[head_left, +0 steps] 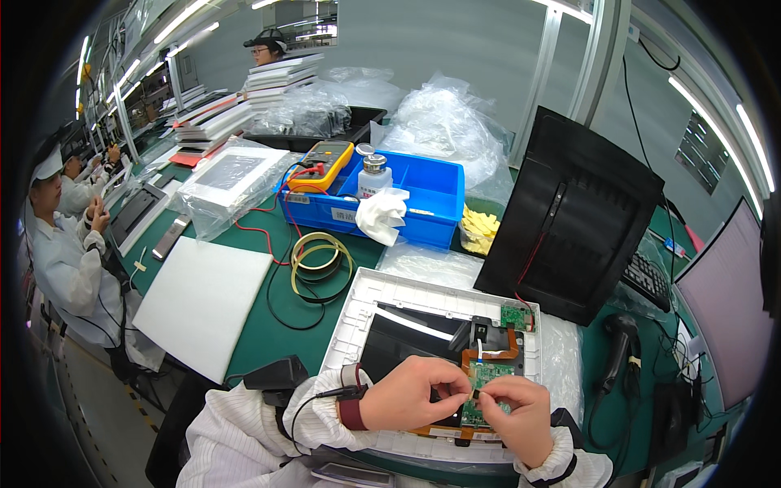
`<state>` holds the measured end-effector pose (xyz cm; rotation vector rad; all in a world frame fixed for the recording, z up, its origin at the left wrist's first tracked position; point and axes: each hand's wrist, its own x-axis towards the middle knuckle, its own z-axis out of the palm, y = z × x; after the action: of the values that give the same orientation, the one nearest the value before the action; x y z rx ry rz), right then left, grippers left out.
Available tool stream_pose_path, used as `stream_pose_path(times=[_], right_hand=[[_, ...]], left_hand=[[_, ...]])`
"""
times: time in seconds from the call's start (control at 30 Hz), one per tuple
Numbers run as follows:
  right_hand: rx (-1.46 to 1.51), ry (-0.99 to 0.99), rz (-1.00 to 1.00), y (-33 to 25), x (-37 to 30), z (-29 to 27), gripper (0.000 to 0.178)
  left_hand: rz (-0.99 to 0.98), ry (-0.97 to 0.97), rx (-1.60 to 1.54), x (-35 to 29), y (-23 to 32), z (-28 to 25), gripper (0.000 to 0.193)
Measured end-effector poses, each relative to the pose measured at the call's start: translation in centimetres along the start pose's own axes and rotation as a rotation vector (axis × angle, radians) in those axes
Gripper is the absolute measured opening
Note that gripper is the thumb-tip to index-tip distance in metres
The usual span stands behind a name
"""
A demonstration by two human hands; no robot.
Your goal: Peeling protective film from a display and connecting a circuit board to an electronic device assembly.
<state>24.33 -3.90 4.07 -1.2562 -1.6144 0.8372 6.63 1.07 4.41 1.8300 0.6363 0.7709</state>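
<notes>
Over a green circuit board (490,372), my left hand (411,396) and my right hand (518,411) meet, thumbs and forefingers pinched together. Between the fingertips is something small and dark, too small to name. The board sits inside an opened white device housing (346,333) that also holds a black panel (399,342), orange flat cables (508,351) and a smaller green board (517,317). A short white ribbon cable (480,348) runs down to the main board. Around my left wrist is a dark red strap (351,413) with a black cord. My hands hide part of the main board.
Behind the housing stand a blue bin (407,213), a yellow multimeter (322,165) and tape rolls (320,259). A black cover (569,215) leans upright at right, near a scanner (620,350) and monitor (728,301). White foam (203,305) lies left; co-workers (69,252) sit beyond.
</notes>
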Motion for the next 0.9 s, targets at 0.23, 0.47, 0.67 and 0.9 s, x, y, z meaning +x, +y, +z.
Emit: stream_pose_path(times=[0.23,0.47,0.67,0.9], right_hand=[[0.412,0.060,0.288,-0.4,0.4,-0.6,0.008],[0.630,0.109,0.335,-0.2,0.7,-3.1,0.011],[0.810,0.255,0.302,0.4,1.1,-4.6,0.010],[0.888,0.260,0.269,1.0,1.3,-5.3,0.010]], left_hand=[[-0.050,0.024,0.012,-0.1,-0.2,-0.7,0.010],[-0.089,0.122,-0.116,0.5,-0.2,-2.5,0.010],[-0.026,0.202,0.182,6.0,0.8,-7.0,0.010],[0.161,0.498,0.624,18.2,-3.7,-8.6,0.007]])
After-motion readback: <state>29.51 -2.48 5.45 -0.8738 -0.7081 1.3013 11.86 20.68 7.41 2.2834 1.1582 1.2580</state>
